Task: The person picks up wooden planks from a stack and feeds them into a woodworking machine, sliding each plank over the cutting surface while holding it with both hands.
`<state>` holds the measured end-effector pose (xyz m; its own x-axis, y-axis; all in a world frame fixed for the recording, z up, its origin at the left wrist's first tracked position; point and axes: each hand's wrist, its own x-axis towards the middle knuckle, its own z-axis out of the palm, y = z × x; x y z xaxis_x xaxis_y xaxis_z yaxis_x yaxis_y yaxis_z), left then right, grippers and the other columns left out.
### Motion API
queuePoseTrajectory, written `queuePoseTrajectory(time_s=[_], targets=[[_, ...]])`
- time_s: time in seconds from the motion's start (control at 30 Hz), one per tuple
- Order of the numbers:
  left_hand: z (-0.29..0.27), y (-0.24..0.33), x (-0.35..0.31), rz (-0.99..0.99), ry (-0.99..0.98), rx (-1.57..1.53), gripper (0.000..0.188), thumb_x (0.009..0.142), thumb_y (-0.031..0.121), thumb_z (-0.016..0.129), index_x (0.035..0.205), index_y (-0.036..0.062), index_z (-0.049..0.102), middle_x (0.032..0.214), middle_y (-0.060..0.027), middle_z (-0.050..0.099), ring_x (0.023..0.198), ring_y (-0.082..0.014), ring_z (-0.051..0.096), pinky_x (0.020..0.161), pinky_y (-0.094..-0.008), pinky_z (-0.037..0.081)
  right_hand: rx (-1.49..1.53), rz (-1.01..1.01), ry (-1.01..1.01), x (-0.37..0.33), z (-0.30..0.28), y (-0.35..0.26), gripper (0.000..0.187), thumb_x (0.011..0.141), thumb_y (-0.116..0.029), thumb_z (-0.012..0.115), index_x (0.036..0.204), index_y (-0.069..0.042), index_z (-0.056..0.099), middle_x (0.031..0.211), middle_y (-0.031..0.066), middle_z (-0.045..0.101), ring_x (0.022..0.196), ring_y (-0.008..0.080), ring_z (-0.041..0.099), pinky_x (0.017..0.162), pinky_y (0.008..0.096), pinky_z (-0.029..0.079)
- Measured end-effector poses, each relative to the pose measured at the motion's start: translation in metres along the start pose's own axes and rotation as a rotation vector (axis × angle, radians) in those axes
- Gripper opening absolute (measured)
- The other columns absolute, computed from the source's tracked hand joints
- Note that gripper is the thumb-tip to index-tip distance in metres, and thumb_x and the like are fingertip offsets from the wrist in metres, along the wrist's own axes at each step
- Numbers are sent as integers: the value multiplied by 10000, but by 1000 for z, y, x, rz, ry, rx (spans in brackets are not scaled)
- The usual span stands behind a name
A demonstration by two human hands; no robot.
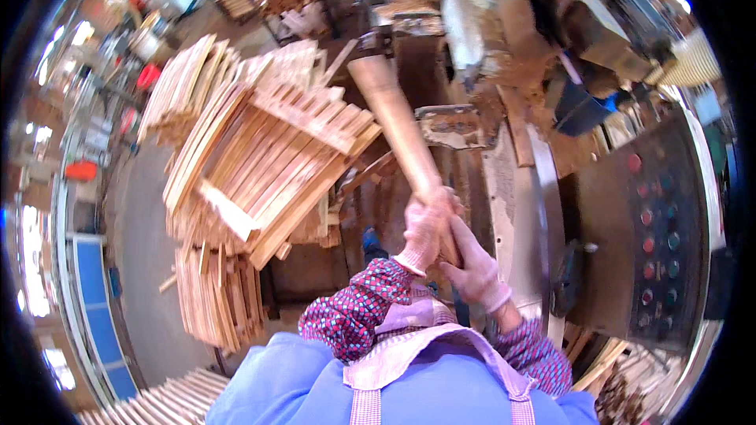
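Both my gloved hands are on one long, thick wooden piece [398, 122], smooth and pale brown, wider at its far end and slightly blurred. It slants from my hands up and to the left. My left hand [428, 228] is wrapped around it near its lower part. Just below and to the right, my right hand [475, 266] closes on the lower end, with the thumb along its near side. Left of the wooden piece stands a tall stack of cut wooden slats [268, 165], laid crosswise in layers.
A dark control panel [657, 236] with rows of red and green buttons is at the right. Beside my right hand runs a pale metal machine edge [504, 212]. A dark blue bucket [581, 106] sits at the back right. More slats [216, 299] are piled at the near left.
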<state>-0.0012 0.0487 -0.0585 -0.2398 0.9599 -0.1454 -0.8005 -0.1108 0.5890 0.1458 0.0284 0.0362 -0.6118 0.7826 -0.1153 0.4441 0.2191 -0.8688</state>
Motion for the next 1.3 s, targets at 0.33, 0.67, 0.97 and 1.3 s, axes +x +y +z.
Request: queuePoseTrajectory(time_s=[0.33,0.67,0.97,1.3], targets=[[-272,308,130,341,660,221,537,882,449,648,1130,-12,533,1147,-187,583,1054,-281,572,990,-462,459,-982,318,417,-178,20,113,622,956,-241,535,1493,-27,304,1442,296,400,1306,480,405,1111,534,308],[-388,439,206,594,989,-409,754,774,433,772,1388,161,428,1450,-74,416,1313,-271,386,1090,-476,331,-1187,189,391,95,-120,204,505,987,-191,429,1469,-52,372,1509,203,361,1407,386,305,1169,449,237],[-257,282,86,602,759,51,427,851,495,566,960,83,539,839,-94,590,785,-260,601,754,-410,522,-390,-215,402,182,-26,70,504,927,-112,613,1402,-20,471,1421,172,499,1326,320,460,1129,393,340],[3,77,-42,95,360,109,435,928,419,593,1161,56,539,986,-80,598,889,-210,610,807,-370,527,-195,-96,-34,-3,36,-22,734,786,-177,716,1440,-64,403,1440,248,433,1273,378,499,1045,410,438]])
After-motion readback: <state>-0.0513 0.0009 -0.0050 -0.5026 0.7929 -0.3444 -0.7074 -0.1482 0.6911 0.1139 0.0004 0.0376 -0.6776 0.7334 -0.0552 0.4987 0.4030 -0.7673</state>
